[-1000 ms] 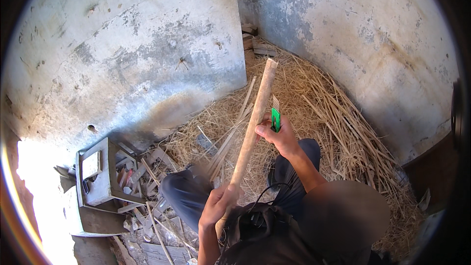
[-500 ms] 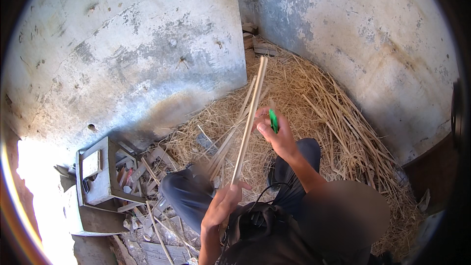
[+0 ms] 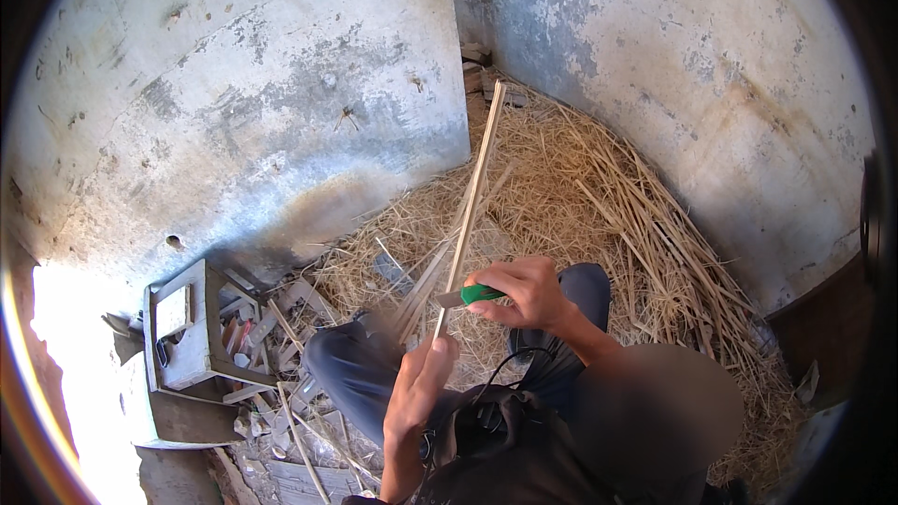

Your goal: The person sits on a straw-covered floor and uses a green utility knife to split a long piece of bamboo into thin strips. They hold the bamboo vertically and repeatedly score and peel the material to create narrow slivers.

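I see my left hand [image 3: 418, 388] low in the middle of the view, clenched around the near end of a thin cane [image 3: 470, 209]; the cane rises from that grip and runs away from me, tilted a little to the right, with its far tip up near the corner where the two walls meet. My right hand [image 3: 527, 292] sits just above and to the right of the left, closed around a knife [image 3: 470, 296] with a green handle, its short blade pointing left and meeting the cane just above my left fingers. Both hands hover over my knees [image 3: 360, 369], which are in dark trousers. Beyond them a thick bed of straw [image 3: 599, 196] fills the corner and spreads to the right along the plastered wall [image 3: 281, 112]. A few loose split strips [image 3: 421, 285] lie slanting beside the cane, just left of the knife. To my left, on the floor, stands a small grey box frame [image 3: 187, 337] with scraps of wood and rubble strewn around it. A dark bag [image 3: 505, 440] with a black cord rests in my lap, just below the hands.
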`<action>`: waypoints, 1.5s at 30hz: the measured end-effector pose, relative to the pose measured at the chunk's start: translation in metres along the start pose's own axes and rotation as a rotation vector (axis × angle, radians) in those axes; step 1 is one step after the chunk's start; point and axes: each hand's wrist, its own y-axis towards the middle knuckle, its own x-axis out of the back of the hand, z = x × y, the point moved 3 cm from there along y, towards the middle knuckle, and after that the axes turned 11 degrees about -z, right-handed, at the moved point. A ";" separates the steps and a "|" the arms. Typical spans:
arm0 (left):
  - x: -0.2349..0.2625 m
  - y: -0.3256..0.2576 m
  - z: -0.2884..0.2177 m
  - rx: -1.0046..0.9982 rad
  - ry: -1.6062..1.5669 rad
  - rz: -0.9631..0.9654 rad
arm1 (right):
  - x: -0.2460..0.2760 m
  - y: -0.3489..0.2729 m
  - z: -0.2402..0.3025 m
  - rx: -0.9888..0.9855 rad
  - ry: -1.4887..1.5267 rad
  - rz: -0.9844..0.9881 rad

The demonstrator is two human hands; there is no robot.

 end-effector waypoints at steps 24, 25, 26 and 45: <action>-0.016 0.002 -0.027 -0.444 0.493 -0.299 | 0.000 -0.001 0.007 0.091 -0.135 -0.047; -0.016 0.002 -0.027 -0.442 0.495 -0.304 | 0.001 0.000 0.007 0.091 -0.151 -0.037; -0.017 0.002 -0.028 -0.439 0.498 -0.309 | 0.002 0.001 0.006 0.104 -0.153 -0.054; -0.008 -0.011 -0.021 -0.362 0.553 -0.328 | 0.001 -0.002 0.006 0.182 -0.246 -0.010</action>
